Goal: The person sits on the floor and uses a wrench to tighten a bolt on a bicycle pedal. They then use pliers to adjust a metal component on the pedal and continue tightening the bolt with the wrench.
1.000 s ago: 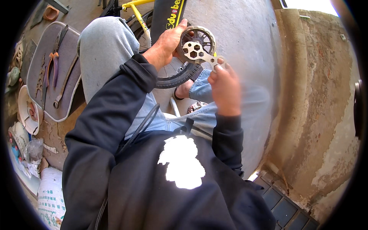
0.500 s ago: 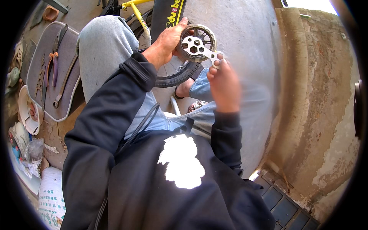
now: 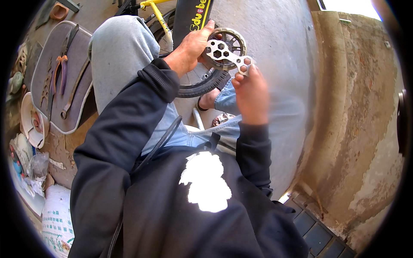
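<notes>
My left hand (image 3: 187,49) is closed round a small spoked wheel (image 3: 232,39) with a pale rim, thumb at its top left. A flat silver multi-hole wrench (image 3: 231,58) lies across the wheel's face over the centre. My right hand (image 3: 251,96), blurred at the back, pinches that wrench's smaller end. Behind the hands are a bicycle tyre (image 3: 193,90), a yellow frame part (image 3: 159,17) and a black lettered panel (image 3: 185,19). My jeans-clad left knee (image 3: 116,47) is beside my left arm.
At left, a grey mat (image 3: 45,53) holds purple-orange pliers (image 3: 63,75), a long ring spanner (image 3: 75,88) and other tools. A white bowl-like object (image 3: 33,129) and a white sack (image 3: 58,215) lie below it. A stained wall (image 3: 361,107) runs along the right.
Both hands have shifted slightly rightward or upward with the wheel and wrench. The wrench's smaller end and my right hand sit higher than a second ago; both grips remain.
</notes>
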Tool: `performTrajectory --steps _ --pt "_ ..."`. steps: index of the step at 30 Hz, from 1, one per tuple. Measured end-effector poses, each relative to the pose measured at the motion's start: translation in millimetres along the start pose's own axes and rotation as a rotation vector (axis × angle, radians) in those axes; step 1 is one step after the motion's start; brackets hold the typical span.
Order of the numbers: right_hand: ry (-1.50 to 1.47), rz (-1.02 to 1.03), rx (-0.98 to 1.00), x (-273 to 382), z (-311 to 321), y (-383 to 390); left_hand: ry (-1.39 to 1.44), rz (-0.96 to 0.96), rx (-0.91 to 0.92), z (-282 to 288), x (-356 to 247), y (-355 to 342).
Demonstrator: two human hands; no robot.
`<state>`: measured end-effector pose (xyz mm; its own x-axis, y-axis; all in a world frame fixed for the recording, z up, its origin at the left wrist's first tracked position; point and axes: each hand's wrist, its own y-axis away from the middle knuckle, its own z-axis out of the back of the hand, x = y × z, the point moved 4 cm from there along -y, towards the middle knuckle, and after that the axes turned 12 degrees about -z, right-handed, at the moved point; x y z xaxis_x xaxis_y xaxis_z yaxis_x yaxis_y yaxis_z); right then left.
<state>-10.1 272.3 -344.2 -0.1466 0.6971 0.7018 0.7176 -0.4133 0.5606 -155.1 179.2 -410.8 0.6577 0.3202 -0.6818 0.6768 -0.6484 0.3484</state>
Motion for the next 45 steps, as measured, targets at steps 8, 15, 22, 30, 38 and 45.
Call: performTrajectory --steps 8,15,22,30,38,45 --pt "0.016 0.042 -0.124 -4 15 0 -0.042 -0.008 -0.009 0 -3 2" --pt "-0.065 0.102 -0.199 -26 8 4 -0.034 -0.019 -0.013 0 -1 0" --pt "-0.123 0.109 -0.156 -29 5 5 -0.041 -0.003 0.014 0 -1 -1" --pt "-0.080 0.154 -0.125 -16 -5 0 -0.024 -0.017 0.004 -2 -3 1" --pt "-0.054 0.109 -0.054 -7 -9 1 -0.023 -0.023 0.011 -3 -5 2" --pt "0.009 0.080 -0.029 1 -9 2 -0.059 -0.031 0.044 -1 -1 0"
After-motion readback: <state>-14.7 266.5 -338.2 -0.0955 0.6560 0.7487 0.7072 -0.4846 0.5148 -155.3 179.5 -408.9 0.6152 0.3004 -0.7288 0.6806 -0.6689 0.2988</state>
